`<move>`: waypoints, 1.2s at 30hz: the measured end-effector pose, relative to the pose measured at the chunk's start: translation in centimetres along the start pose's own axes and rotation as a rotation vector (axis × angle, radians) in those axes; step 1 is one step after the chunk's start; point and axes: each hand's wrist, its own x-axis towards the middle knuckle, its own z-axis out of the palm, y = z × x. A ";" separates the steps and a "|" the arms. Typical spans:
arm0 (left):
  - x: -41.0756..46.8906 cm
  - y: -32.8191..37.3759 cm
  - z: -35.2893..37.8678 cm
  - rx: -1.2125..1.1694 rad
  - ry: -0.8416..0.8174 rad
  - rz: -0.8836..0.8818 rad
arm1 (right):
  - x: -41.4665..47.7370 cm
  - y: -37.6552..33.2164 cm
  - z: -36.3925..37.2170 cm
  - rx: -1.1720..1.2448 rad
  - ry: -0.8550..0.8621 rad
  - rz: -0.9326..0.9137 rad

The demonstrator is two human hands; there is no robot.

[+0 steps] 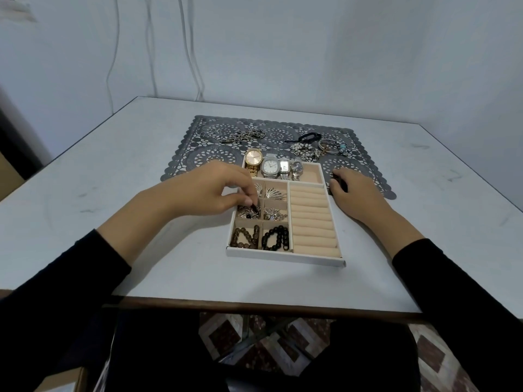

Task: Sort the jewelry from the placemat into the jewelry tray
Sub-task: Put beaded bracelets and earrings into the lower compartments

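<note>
Hands in black sleeves reach over a white table (113, 165); we look down from the head camera. A white jewelry tray (283, 257) sits toward the table's front edge, its far end lying on a grey lace placemat (215, 157). We see the left hand (209, 190) over the tray's left side, thumb and fingers pinching a small dark piece (254, 207) in the middle-left compartment, among silver bits. The right hand (353, 190) rests at the placemat's near right corner, just beside the tray's right wall. Its fingers curl over something dark, and we cannot tell whether it grasps anything.

We judge the sorting well underway. Four watches (271, 165) lie in the tray's far row, and brooches (276, 192) and two bead bracelets (246, 237) occupy small compartments, while the ring rolls (312, 219) hold nothing. Left to sort along the placemat's far edge are chains (243, 134) toward the left corner, and pearl pieces (304, 149), a black cord (308, 136) and bangles (332, 145) toward the right.
</note>
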 end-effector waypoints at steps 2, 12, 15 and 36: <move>0.3 0.0 0.1 0.033 -0.033 0.004 | 0.0 0.0 0.0 -0.002 -0.002 0.002; 0.7 0.4 -0.3 0.087 -0.079 0.010 | 0.1 0.1 0.0 -0.006 -0.009 0.012; 0.4 0.3 -0.4 0.075 -0.065 0.003 | 0.0 0.0 -0.1 -0.001 -0.007 0.017; 3.8 -5.7 -1.1 -0.143 0.387 -0.353 | 3.3 0.7 -1.3 0.154 0.188 0.025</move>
